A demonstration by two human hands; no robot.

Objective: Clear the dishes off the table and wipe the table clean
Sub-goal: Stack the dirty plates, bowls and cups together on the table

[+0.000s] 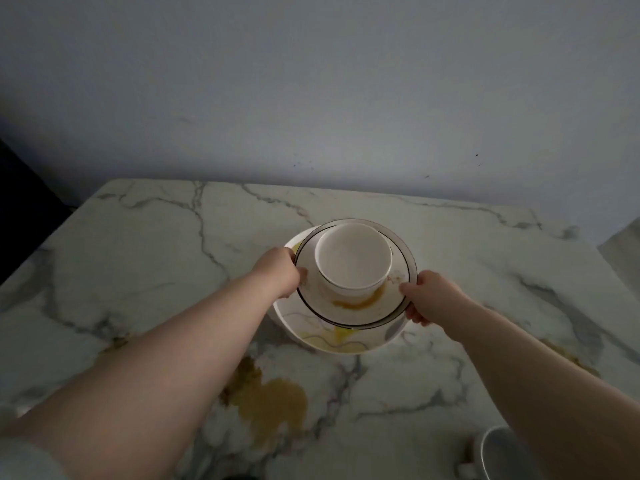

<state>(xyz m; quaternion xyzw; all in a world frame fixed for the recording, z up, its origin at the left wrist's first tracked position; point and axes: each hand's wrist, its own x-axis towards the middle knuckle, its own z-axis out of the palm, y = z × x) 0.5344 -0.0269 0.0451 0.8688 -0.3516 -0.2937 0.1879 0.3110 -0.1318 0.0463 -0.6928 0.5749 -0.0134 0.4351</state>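
— The left hand (280, 271) has its fingers curled over the near-left edge of the black-rimmed plate (388, 303). The right hand (426, 299) pinches the opposite edge, thumb on top.

— Both on the same plate, then?

— Yes, with the white bowl (353, 261) sitting in it and orange sauce pooled by the bowl's foot. That plate lies over a larger patterned plate (346, 341) in the middle of the counter (138, 254). Whether it rests on the big one or hangs just clear of it, I can't tell.

— So this is the clearing step.

— I'd judge so, either stacking or carrying off. Wiping isn't begun: there's a brown spill (273, 400) on the counter nearer the person, and a smaller smear (568, 358) towards the right edge.

— What does the next move call for?

— Keeping the plate level, I'd think, so the bowl doesn't slide and the sauce stays put. If the big plate is to go along, the grip has to shift beneath it.
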